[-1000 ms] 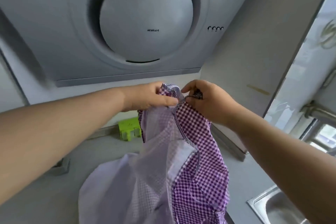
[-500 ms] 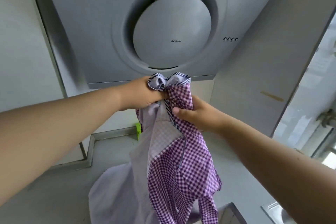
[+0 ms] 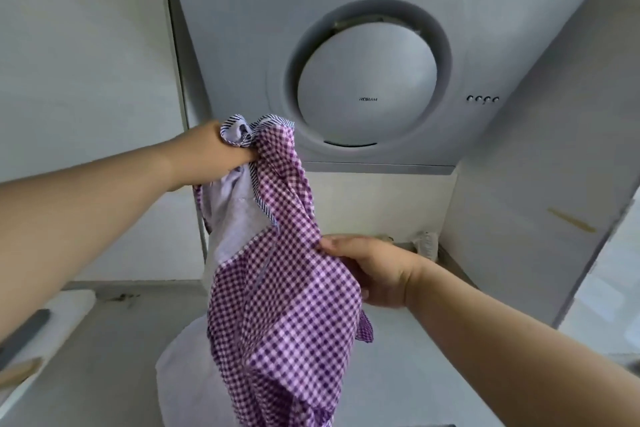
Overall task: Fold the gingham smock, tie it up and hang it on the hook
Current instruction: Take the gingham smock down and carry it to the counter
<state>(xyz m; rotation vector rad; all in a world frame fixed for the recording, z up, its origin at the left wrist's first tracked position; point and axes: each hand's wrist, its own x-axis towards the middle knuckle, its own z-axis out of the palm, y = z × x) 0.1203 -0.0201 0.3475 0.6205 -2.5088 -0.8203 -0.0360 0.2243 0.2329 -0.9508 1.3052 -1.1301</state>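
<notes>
Two bare hands hold up our gingham smock (image 3: pixel 277 288) above the grey counter (image 3: pixel 398 357). At far left a white board (image 3: pixel 41 322) with a dark handle lies on the counter's edge. Our left hand (image 3: pixel 211 156) has its fingers clenched round the bunched, stripe-edged top of the cloth, lifted in front of the range hood (image 3: pixel 367 80). The purple check and pale lining hang down from that fist, the lower folds reaching the counter. Further right and lower, our right hand (image 3: pixel 374 274) pinches the side of the hanging fabric, thumb on top.
</notes>
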